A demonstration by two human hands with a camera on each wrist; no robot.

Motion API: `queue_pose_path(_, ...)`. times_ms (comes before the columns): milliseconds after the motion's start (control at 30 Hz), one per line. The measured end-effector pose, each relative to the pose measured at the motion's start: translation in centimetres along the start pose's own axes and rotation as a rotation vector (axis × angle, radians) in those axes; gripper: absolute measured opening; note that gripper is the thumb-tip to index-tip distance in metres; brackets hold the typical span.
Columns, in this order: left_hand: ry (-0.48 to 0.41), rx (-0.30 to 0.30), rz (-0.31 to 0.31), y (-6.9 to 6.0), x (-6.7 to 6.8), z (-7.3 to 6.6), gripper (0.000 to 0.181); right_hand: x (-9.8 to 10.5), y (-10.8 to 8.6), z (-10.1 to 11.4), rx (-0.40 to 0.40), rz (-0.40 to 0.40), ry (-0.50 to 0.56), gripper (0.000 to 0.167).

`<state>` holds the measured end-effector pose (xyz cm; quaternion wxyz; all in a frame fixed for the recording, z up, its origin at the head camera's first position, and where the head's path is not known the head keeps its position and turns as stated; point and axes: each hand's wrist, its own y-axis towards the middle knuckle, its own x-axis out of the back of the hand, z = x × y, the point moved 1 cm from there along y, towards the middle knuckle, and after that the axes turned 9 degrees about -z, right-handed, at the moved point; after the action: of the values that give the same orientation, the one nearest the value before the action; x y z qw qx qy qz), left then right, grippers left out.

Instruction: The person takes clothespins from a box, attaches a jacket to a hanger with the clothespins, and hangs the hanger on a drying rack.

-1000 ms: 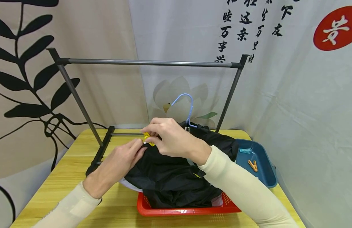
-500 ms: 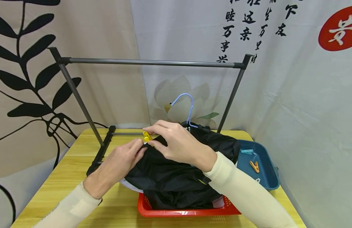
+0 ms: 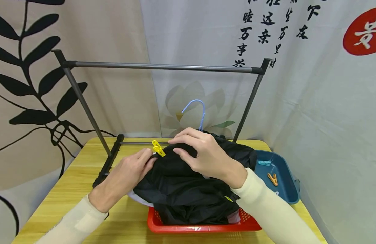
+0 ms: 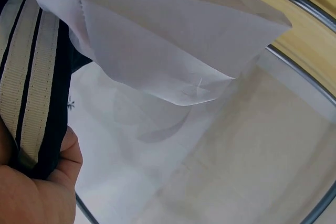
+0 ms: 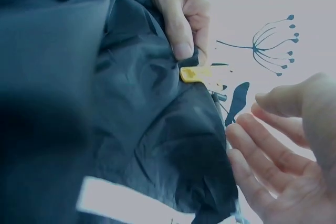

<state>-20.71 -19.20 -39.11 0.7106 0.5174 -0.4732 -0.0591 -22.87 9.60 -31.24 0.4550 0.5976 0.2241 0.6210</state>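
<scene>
A black garment (image 3: 182,189) with a pale lining (image 4: 157,35) hangs on a blue hanger (image 3: 203,113), its lower part bunched over a red basket (image 3: 203,228). My left hand (image 3: 127,174) pinches the garment's left edge between thumb and fingers. Just beside those fingertips a yellow clothespin (image 3: 158,148) is clipped to the cloth. To its right, my right hand (image 3: 206,156) is apart from the pin, fingers spread and loosely bent, with nothing between them. In the right wrist view, the same yellow clothespin (image 5: 195,74) sits below the left thumb.
A dark metal rack (image 3: 157,66) stands behind on the wooden table (image 3: 121,220). At the right lies a blue tray (image 3: 287,193) with a light blue clothespin (image 3: 265,163) and an orange clothespin (image 3: 272,179). A printed curtain (image 3: 115,101) hangs behind the table.
My right hand has let go of the yellow clothespin and moved right, leaving it clipped on the garment. The left hand keeps its pinch in the same place.
</scene>
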Motion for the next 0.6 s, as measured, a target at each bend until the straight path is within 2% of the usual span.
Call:
queue_pose_path(167, 0.0, 0.013, 0.011, 0.0, 0.2, 0.1, 0.029, 1.3, -0.7, -0.5, -0.029, -0.034, 0.004, 0.024)
queue_pose_path(467, 0.008, -0.007, -0.011, 0.0, 0.1, 0.1, 0.043, 3.4, -2.0, -1.4, -0.074, -0.093, -0.01, 0.022)
queue_pose_path(600, 0.003, -0.002, -0.011, -0.2, 0.1, 0.1, 0.044, 4.4, -2.8, -2.0, -0.11, -0.106, -0.021, 0.023)
